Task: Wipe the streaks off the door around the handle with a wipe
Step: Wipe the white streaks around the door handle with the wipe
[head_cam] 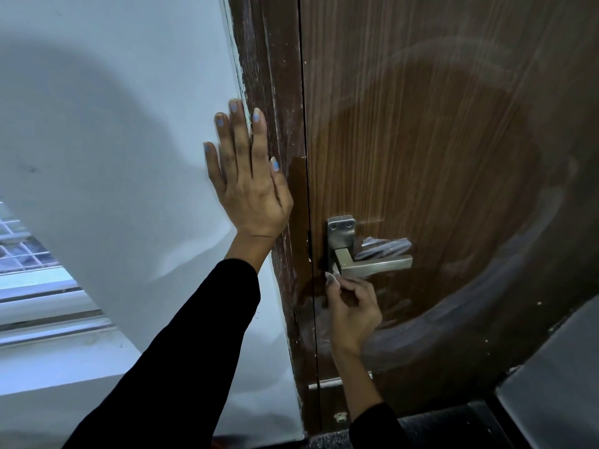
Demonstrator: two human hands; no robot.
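Observation:
A brown wood-grain door [437, 140] fills the right half of the view, with a darker damp patch around a metal lever handle [372, 262] and pale streaks arcing around that patch. My right hand [355, 311] pinches a small white wipe [333, 277] and holds it against the door just below the handle's base plate. My left hand [248, 176] lies flat with fingers straight on the white wall [113, 140] and the edge of the door frame [275, 124], left of the handle.
The dark frame is scuffed with white paint flecks. A window with a grille [26, 247] sits at the lower left. A small latch bar [327, 383] lies below the handle. A grey surface [557, 384] juts in at the lower right.

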